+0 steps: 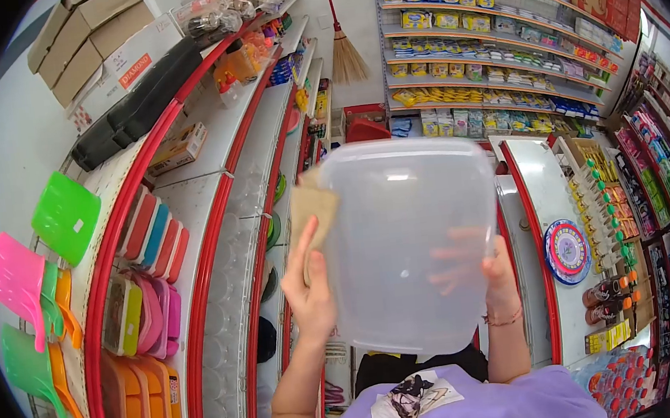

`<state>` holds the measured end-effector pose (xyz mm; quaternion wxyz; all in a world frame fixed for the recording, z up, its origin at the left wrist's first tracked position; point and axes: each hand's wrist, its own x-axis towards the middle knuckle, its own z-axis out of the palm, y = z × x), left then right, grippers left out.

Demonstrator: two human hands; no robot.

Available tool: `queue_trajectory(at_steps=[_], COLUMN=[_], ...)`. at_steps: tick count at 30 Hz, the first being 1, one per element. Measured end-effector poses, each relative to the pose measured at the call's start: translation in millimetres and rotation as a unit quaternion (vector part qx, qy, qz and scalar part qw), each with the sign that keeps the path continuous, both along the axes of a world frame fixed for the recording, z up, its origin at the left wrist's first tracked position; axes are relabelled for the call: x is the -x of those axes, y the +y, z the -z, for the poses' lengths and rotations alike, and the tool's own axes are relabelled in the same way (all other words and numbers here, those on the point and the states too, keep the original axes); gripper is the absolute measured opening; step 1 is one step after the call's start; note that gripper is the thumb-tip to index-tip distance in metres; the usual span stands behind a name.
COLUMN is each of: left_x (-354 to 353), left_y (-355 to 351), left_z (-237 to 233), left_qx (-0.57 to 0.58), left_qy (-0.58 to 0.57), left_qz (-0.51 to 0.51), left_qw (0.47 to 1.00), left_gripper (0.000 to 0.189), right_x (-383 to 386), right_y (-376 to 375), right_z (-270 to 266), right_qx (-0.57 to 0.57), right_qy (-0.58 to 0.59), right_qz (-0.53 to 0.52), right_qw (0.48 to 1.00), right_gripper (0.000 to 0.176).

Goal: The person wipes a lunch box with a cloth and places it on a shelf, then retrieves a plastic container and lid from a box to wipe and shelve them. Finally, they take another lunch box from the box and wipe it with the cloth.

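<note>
A large translucent plastic container (416, 298), rectangular with rounded corners, is held up in front of my chest. My left hand (311, 292) is at its left side, with a tan cloth (312, 209) held at the fingers against the container's edge. Spread fingers of my right hand (498, 270) show through the plastic from behind, while the thumb grips the right edge. A thin bracelet circles my right wrist.
Red-edged shelves on the left carry coloured food boxes (139, 397), scoops (69, 214) and a black case (135, 103). At right, a white counter (520, 160) bears a round blue-rimmed item (567, 252) and bottles (606, 300). A broom (348, 59) hangs behind.
</note>
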<state>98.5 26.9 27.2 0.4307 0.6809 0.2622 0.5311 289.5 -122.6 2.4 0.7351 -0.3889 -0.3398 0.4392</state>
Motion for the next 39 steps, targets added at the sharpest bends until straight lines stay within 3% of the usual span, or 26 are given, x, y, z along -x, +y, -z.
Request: queue_trajectory(at_steps=[4, 5, 8, 11, 14, 18, 24, 25, 28, 31, 33, 34, 36, 39], left_x=[-16, -18, -31, -39, -23, -23, -40, -41, -29, -14, -8, -11, -18, -20], left_y=[13, 10, 2, -35, -40, -8, -18, -27, -51, -17, 9, 15, -8, -52], left_z=[-14, -15, -9, 2, 18, -8, -11, -13, -5, -6, -28, -25, -32, -13], left_qx=[-0.105, -0.148, -0.341, -0.423, -0.471, -0.391, -0.269, -0.239, -0.393, -0.395, -0.263, -0.229, -0.251, -0.357], left_qy=[0.028, 0.09, 0.206, 0.186, 0.199, 0.203, 0.143, 0.127, 0.174, 0.225, 0.2, 0.134, 0.139, 0.175], left_qz=[-0.038, -0.071, -0.156, 0.034, 0.04, -0.11, -0.117, -0.105, 0.042, -0.092, -0.205, -0.195, -0.175, -0.018], left_qw=[0.993, 0.982, 0.904, 0.886, 0.858, 0.891, 0.945, 0.957, 0.902, 0.886, 0.921, 0.944, 0.942, 0.918], left_gripper=[0.035, 0.035, 0.039, 0.042, 0.042, 0.043, 0.045, 0.043, 0.041, 0.04, 0.042, 0.04, 0.041, 0.05], right_x=[12, 11, 14, 17, 18, 26, 34, 34, 32, 49, 57, 60, 64, 48], right_y=[6, 5, 5, 16, 12, 5, 17, 20, 21, 12, 9, 9, 13, 21], right_z=[0, -2, -10, 9, 10, -4, 4, 12, 37, 15, 9, 8, 13, 31], right_qx=[0.005, 0.007, 0.02, -0.024, -0.053, -0.006, -0.015, -0.024, -0.035, -0.025, -0.009, 0.001, -0.011, -0.001], right_qy=[-0.033, -0.038, -0.049, -0.075, -0.109, -0.106, -0.121, -0.12, -0.075, -0.054, -0.054, -0.054, -0.092, -0.129], right_qz=[0.02, 0.024, 0.046, 0.134, 0.159, 0.093, 0.098, 0.1, 0.067, 0.067, 0.055, 0.049, 0.076, 0.113], right_qw=[0.999, 0.999, 0.998, 0.988, 0.98, 0.99, 0.988, 0.987, 0.994, 0.996, 0.997, 0.997, 0.993, 0.985], right_gripper=[0.074, 0.074, 0.073, 0.071, 0.069, 0.07, 0.07, 0.07, 0.07, 0.071, 0.072, 0.073, 0.074, 0.07])
